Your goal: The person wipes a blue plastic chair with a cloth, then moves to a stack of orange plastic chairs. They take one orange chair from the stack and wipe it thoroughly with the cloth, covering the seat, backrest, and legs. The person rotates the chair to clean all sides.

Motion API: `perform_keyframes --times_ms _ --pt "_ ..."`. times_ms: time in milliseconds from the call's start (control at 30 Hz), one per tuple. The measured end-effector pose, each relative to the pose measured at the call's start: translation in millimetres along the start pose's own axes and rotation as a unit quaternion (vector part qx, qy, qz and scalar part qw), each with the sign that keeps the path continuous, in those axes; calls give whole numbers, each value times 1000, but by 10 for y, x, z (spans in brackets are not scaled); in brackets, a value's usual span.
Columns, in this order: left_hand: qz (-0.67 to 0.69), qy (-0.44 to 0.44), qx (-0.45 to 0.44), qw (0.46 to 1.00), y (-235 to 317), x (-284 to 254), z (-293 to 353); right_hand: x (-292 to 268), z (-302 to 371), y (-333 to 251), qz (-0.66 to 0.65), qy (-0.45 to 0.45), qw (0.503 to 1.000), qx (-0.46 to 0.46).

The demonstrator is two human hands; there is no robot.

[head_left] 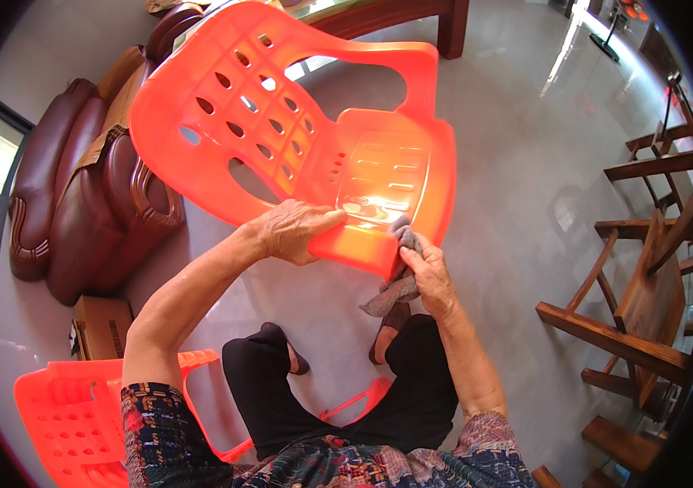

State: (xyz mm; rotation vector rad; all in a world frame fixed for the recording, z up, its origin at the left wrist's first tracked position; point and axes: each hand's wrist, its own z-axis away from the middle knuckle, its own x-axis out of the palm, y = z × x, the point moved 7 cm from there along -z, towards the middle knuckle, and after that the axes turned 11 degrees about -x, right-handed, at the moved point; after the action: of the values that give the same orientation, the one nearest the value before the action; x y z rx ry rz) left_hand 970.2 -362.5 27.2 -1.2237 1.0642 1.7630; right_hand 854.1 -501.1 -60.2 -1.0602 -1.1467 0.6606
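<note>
A bright orange-red plastic armchair (399, 187) is tilted in front of me, its slotted backrest to the upper left and its seat facing up. My left hand (293, 230) grips the chair's near armrest, thumb lying on top and fingers curled underneath. At the chair's near right corner, my right hand (429, 275) pinches a grey cloth (395, 294). One end of the cloth lies against the chair's edge, and the rest hangs below my fingers.
A second orange chair (70, 415) stands at lower left. A dark red leather sofa (98, 220) and a cardboard box (105, 325) are on the left. Brown wooden chairs (647, 317) line the right side. A wooden table leg (452, 28) stands at the back on the grey floor (517, 187).
</note>
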Motion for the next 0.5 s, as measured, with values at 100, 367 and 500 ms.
perform_keyframes --times_ms 100,367,500 --pt "-14 -8 10 1000 -30 78 88 129 86 68 31 -44 998 26" --pt "-35 7 18 999 -288 112 636 695 282 277 109 -130 983 -70" --pt "-126 -23 18 992 -490 255 892 1002 364 404 53 -190 979 -44"
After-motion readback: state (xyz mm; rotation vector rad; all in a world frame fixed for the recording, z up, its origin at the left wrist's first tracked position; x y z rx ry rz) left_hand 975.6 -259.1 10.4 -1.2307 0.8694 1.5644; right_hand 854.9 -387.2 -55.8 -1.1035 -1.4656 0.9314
